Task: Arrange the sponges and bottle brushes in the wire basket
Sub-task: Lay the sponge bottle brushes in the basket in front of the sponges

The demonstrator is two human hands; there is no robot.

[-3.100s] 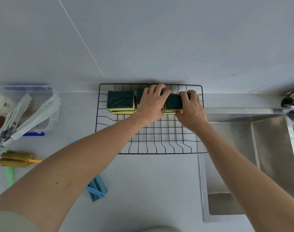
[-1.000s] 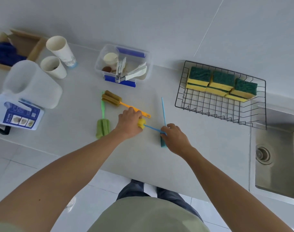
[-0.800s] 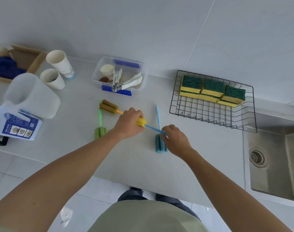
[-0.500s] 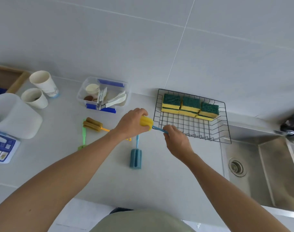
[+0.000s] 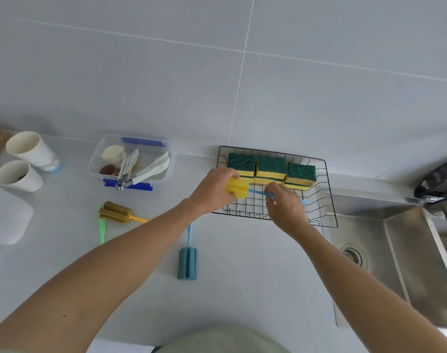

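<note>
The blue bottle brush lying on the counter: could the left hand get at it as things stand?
Probably not yet. The blue bottle brush lies uncovered beside the forearm, but the left hand is holding the yellow brush head at the wire basket.

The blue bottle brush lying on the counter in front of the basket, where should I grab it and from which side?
Take the blue bottle brush by its thin handle, from above. It lies flat with the sponge head toward you and the handle pointing away, toward the left hand. That arm covers the handle's far end, so pinch the bare stretch just beyond the head.
</note>
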